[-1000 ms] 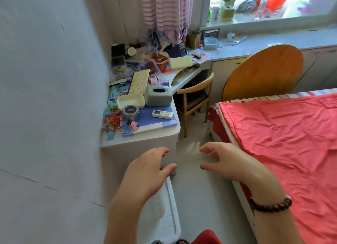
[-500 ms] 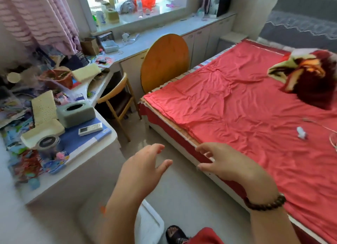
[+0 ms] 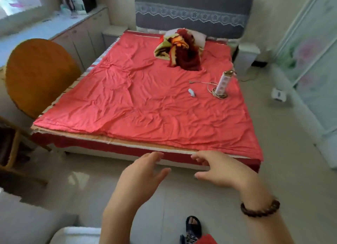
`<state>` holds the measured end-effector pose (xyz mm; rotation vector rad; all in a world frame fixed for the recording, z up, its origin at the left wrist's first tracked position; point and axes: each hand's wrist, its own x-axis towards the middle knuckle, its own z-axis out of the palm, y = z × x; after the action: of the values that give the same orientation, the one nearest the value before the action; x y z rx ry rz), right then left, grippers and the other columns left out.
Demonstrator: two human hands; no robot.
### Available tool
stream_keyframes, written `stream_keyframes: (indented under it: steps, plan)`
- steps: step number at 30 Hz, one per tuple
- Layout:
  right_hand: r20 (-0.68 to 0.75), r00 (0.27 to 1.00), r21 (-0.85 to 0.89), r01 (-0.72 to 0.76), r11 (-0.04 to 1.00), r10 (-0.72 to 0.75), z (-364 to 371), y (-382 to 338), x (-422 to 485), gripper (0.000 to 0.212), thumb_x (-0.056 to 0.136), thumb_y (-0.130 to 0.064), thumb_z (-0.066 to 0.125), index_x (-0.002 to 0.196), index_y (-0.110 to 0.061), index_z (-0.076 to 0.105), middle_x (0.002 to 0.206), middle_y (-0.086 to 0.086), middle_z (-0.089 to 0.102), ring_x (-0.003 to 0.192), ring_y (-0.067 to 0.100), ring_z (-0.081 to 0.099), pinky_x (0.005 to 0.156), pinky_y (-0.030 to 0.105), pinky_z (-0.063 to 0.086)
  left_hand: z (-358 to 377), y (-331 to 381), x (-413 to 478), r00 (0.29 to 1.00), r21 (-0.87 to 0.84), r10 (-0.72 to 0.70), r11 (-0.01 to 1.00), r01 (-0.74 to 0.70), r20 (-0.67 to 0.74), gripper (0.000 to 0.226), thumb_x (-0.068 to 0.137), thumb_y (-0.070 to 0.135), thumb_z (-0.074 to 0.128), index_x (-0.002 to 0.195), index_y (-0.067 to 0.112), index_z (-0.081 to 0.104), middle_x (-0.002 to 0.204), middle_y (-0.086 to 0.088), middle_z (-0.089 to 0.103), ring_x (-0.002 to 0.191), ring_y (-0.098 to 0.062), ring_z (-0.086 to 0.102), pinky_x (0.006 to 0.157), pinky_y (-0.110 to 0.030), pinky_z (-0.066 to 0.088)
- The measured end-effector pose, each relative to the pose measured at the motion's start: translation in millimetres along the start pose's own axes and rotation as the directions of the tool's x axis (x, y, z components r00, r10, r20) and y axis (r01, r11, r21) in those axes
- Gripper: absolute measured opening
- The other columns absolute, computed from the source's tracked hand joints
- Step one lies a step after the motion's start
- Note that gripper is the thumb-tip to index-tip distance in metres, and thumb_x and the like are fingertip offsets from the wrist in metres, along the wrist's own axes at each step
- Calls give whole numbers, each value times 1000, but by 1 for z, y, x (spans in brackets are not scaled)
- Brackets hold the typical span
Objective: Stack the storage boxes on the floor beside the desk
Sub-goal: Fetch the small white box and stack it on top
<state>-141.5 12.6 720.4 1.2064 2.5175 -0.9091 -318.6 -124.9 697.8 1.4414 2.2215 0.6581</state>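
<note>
A corner of a white storage box (image 3: 76, 235) shows at the bottom left edge, on the floor beside the blurred desk corner (image 3: 27, 220). My left hand (image 3: 141, 178) hovers over the floor tiles with spread fingers and holds nothing. My right hand (image 3: 221, 169), with a bead bracelet at the wrist, hangs beside it, fingers apart and empty. Both hands are in front of the bed's foot edge, well apart from the box.
A bed with a red sheet (image 3: 145, 101) fills the middle, carrying a bundled blanket (image 3: 180, 50) and a tower power strip (image 3: 223, 84). A round wooden tabletop (image 3: 38, 74) leans at left by a chair (image 3: 11, 149). My sandalled foot (image 3: 193, 225) stands on light tiles (image 3: 282, 171).
The view has swung right, from the cluttered desk to the bed. The storage box has slid to the bottom left edge. Both hands stay raised and empty.
</note>
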Motion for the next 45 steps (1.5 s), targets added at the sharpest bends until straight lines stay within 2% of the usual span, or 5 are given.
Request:
stream_keyframes:
  steps: [9,15,20,28,45]
  plan:
    - [-168,940,185,-264,947,295,-22,138,-78,59,77,-39,71,132,-35,49,132,-12,54,110,5,55,92,28,47,67,112,42,940,69,289,950,-306,180,44,84,54,53,124,36,48,121,18,56,109,-3,54,83,-26,43]
    - [-177,898,216,-364,906,404,-37,237,-130,61,76,-43,70,133,-36,47,130,-13,54,111,7,54,88,26,44,132,196,56,871,109,404,888,-447,281,47,85,55,50,127,37,45,125,18,54,112,-5,53,85,-27,44]
    - [-156,887,215,-400,891,435,-57,323,-175,60,79,-42,69,134,-34,47,134,-10,52,116,9,54,95,29,43,191,265,66,847,121,417,871,-477,330,47,84,56,51,127,40,45,124,19,54,110,-3,54,84,-26,43]
    - [-182,838,221,-476,851,515,-96,455,-240,61,80,-43,67,136,-33,45,135,-9,52,118,9,52,92,25,41,267,363,82,845,130,445,858,-498,298,41,84,52,54,123,41,48,119,21,56,107,-3,55,82,-28,45]
    - [-282,709,353,-550,757,646,-126,594,-328,60,84,-43,64,138,-34,41,138,-11,46,121,7,48,96,26,40,379,523,131,683,17,561,767,-642,468,44,84,44,60,126,29,53,120,11,60,109,-6,56,88,-27,43]
